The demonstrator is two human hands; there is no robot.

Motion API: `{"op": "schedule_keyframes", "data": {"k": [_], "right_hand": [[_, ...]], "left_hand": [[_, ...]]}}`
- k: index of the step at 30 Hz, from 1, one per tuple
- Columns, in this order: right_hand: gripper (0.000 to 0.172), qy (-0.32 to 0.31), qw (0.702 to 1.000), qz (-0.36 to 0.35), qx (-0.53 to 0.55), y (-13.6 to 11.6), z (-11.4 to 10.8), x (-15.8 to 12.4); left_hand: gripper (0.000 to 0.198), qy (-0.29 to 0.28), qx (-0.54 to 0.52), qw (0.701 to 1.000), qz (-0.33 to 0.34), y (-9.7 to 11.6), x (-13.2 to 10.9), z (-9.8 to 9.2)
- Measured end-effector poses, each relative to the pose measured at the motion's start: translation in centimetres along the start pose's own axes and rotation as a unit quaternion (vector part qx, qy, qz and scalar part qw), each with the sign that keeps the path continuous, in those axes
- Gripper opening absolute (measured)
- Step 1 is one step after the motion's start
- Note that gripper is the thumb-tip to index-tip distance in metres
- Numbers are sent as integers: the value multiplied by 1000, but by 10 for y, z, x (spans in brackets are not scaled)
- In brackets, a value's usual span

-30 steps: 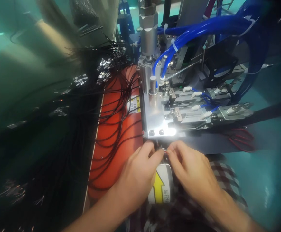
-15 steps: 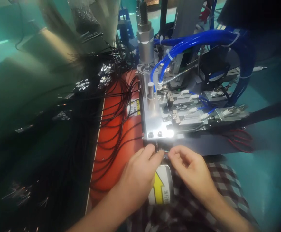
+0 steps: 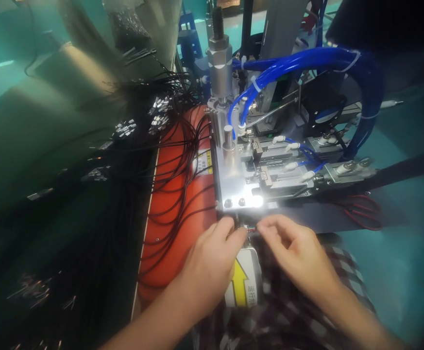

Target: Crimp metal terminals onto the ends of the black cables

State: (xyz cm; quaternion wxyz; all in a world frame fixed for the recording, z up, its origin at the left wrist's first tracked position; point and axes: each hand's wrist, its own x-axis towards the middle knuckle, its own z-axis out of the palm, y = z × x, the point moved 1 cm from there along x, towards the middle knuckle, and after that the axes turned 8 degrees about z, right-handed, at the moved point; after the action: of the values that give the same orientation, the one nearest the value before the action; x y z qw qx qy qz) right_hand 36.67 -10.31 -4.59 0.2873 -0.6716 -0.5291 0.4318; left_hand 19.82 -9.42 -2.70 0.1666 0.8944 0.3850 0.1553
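Head view: left hand (image 3: 212, 257) and right hand (image 3: 295, 253) pinched shut on small terminal (image 3: 247, 227) at front edge of metal fixture (image 3: 241, 194). Best kept level, steady, seated fully.

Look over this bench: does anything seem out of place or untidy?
Yes. The black wires lie in a loose tangle, spilling across the orange mat beside the machine. Nothing looks broken. Both hands, left and right, pinch a small part at its front edge.

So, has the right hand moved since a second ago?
Barely: the right hand stays pinched by the metal plate's front edge, opposite the left hand.
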Motion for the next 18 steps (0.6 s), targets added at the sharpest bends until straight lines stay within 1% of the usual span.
{"op": "schedule_keyframes", "data": {"k": [2, 3, 5, 6, 10, 15, 18], "right_hand": [[23, 4, 1000, -5, -25, -6, -1, 1], [24, -7, 1000, -2, -30, -8, 0, 2], [24, -31, 999, 14, -18, -11, 5, 6], [24, -33, 999, 22, -2, -11, 7, 8], [21, 6, 997, 43, 71, -9, 14, 11], [19, 18, 996, 52, 73, -11, 18, 8], [17, 28, 997, 31, 67, -11, 21, 7]], "left_hand": [[32, -1, 0, 1000, -3, 0, -1, 1], [32, -3, 0, 1000, -6, -1, -1, 2], [32, -6, 1, 1000, -11, -1, -2, 3], [33, -8, 1, 1000, -13, -1, -2, 4], [34, -18, -7, 1000, -16, -1, -2, 4], [36, -30, -16, 999, -17, -1, -2, 3], [34, -29, -18, 999, -15, -2, -1, 3]]}}
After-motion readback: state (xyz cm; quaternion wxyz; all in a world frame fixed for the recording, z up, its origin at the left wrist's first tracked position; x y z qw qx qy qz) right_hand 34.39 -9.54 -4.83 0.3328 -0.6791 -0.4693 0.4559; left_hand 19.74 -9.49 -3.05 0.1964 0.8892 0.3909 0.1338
